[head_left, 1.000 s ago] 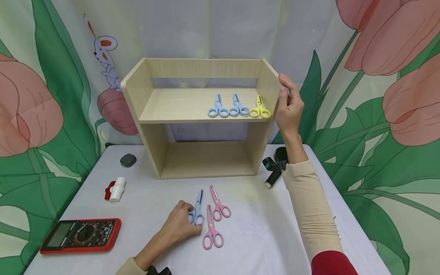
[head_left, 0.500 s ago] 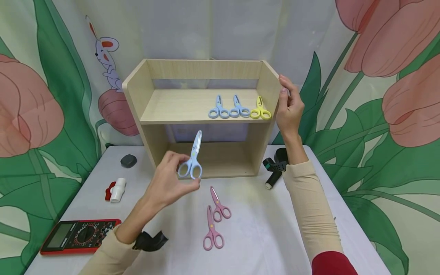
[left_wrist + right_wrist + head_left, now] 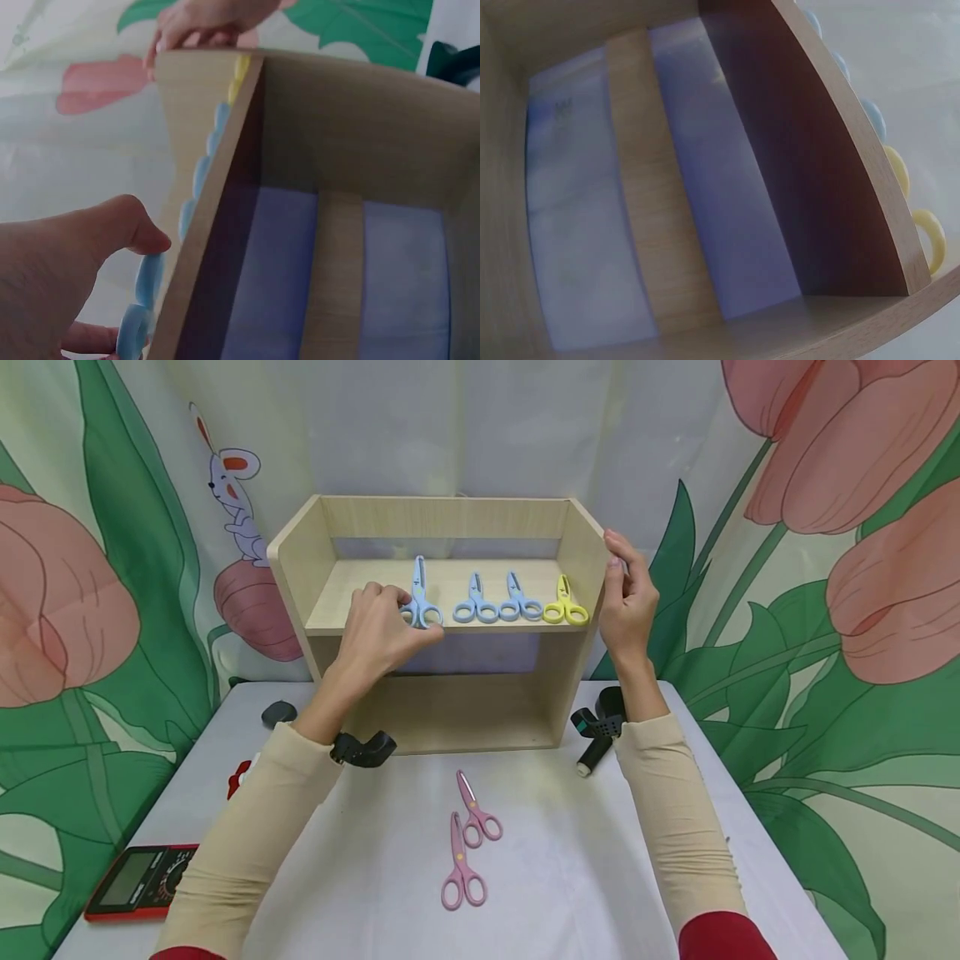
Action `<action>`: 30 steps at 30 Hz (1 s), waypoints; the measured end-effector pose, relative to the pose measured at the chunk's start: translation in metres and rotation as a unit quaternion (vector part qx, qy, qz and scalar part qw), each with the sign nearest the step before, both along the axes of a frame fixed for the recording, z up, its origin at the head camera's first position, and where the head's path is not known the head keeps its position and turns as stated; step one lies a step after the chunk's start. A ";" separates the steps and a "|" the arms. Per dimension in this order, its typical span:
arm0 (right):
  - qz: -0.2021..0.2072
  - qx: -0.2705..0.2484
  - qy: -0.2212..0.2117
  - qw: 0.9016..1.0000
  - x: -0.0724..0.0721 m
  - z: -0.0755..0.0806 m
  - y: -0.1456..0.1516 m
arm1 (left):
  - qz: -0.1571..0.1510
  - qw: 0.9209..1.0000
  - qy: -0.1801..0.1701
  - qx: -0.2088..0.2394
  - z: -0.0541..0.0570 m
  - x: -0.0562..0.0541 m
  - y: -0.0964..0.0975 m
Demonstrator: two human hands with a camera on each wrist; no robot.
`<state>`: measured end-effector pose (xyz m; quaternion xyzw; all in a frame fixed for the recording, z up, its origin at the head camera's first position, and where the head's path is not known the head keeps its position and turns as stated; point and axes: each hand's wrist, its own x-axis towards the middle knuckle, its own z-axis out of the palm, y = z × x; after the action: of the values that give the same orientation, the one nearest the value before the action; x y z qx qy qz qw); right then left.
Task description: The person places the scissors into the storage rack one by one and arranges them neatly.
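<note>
Blue scissors (image 3: 419, 583) at the shelf's (image 3: 446, 515) upper front edge

Their loops are at the rim, blades pointing away from you; you cannot tell whether they touch the board. Bare board shows toward the left panel, and a gap parts them from two more blue pairs (image 3: 476, 608), with yellow scissors (image 3: 564, 612) beyond. The wood is pale and straight-grained, the loops round and smooth. Your left hand (image 3: 381, 628) pinches the loops between thumb and fingers; your right hand (image 3: 632, 603) grips the right panel's edge. Two pink scissors (image 3: 462, 870) lie below on white cloth (image 3: 570, 860).
</note>
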<state>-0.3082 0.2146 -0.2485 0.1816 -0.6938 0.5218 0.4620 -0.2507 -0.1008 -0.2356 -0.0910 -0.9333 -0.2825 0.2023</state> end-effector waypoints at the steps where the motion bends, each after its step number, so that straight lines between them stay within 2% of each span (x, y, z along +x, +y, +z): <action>1: 0.000 0.003 0.004 1.000 0.000 0.000 0.000 | 0.004 1.000 -0.006 -0.009 0.000 -0.006 0.000; 4: 0.003 0.002 0.006 1.000 0.000 -0.001 -0.001 | 0.006 0.999 -0.037 -0.027 0.002 -0.019 0.000; 8: 0.005 -0.006 -0.002 1.000 0.000 -0.001 -0.002 | -0.015 0.996 -0.080 -0.022 0.006 -0.028 -0.001; 13: 0.008 -0.018 -0.008 1.000 0.000 0.000 -0.002 | -0.043 0.994 -0.104 -0.011 0.010 -0.031 -0.002; 17: 0.007 -0.014 -0.004 1.000 -0.002 -0.002 -0.002 | -0.051 0.994 -0.096 -0.006 0.008 -0.029 -0.003; 19: 0.007 -0.011 -0.006 1.000 -0.002 -0.003 -0.002 | -0.048 0.996 -0.075 -0.007 0.004 -0.023 -0.001; 22: 0.012 -0.011 -0.003 1.000 -0.002 -0.004 -0.003 | -0.048 0.999 -0.013 0.003 -0.007 -0.008 0.004; 24: 0.013 -0.009 0.005 1.000 -0.001 -0.003 -0.003 | -0.062 0.997 0.037 0.013 -0.018 0.006 0.009; 26: 0.015 -0.011 0.013 1.000 -0.001 -0.002 -0.003 | -0.086 0.994 0.068 0.024 -0.033 0.022 0.015; 28: 0.015 -0.012 0.021 1.000 -0.002 -0.001 -0.003 | -0.111 0.991 0.067 0.023 -0.053 0.038 0.020; 30: 0.015 -0.015 0.026 0.999 -0.003 0.000 -0.003 | -0.128 0.991 0.040 0.016 -0.079 0.053 0.024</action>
<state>-0.3109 0.2117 -0.2484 0.1986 -0.6710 0.5341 0.4744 -0.1982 -0.0765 -0.3148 -0.2180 -0.9004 -0.3168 0.2033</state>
